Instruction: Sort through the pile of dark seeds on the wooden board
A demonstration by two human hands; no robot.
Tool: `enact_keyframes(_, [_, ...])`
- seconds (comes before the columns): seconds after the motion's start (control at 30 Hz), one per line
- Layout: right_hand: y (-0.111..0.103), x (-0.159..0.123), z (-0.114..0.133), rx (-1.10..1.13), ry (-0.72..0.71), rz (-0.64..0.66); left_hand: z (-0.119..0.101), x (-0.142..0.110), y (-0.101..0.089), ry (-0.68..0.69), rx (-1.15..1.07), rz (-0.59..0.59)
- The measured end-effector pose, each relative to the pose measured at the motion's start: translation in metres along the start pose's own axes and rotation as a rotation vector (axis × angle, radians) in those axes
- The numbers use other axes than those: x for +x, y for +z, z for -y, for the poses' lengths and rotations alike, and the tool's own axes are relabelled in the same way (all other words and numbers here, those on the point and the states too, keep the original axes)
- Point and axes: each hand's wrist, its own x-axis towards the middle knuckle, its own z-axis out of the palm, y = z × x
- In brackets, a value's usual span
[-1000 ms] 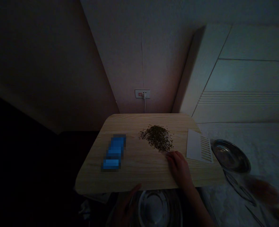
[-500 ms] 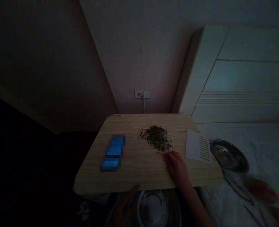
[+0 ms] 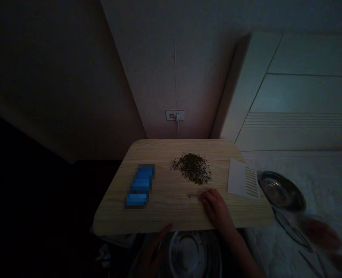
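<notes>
My right hand (image 3: 215, 206) rests on the wooden tabletop (image 3: 171, 214), its fingers pinched on a thin, dark pointed tool (image 3: 194, 195), possibly tweezers. A tiny dark grain lies by the tool's tip. Just beyond is a loose pile of small dark green-brown grains (image 3: 194, 168). In the dim area below the front edge, my left hand (image 3: 153, 251) is beside a round metal bowl (image 3: 188, 253). One finger stretches up to the table edge, and the other fingers are hard to make out.
On the table's left lies a pixelated blue rectangle (image 3: 141, 186); a white slotted scraper (image 3: 243, 178) is at the right. Beyond, on pale bedding, are a steel bowl (image 3: 282, 192), thin dark tools (image 3: 310, 262) and a blurred reddish shape (image 3: 320, 231). A plugged socket (image 3: 174, 115) is behind.
My right hand's tool tip has drawn back from the pile's near edge, toward the table's front. The left hand stays by the bowl.
</notes>
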Motion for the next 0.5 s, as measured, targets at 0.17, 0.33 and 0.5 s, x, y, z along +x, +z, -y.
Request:
enact_keyframes(0.17, [0.0, -0.01, 0.003, 0.03, -0.009, 0.033, 0.007, 0.001, 0.001, 0.009, 0.012, 0.008])
enact_keyframes(0.33, [-0.003, -0.02, 0.009, 0.046, -0.016, 0.052, 0.011, 0.002, 0.001, 0.014, 0.032, 0.018])
enact_keyframes(0.5, [-0.003, -0.031, 0.015, 0.041, -0.015, 0.067, 0.003, -0.001, 0.0, 0.006, 0.012, 0.002])
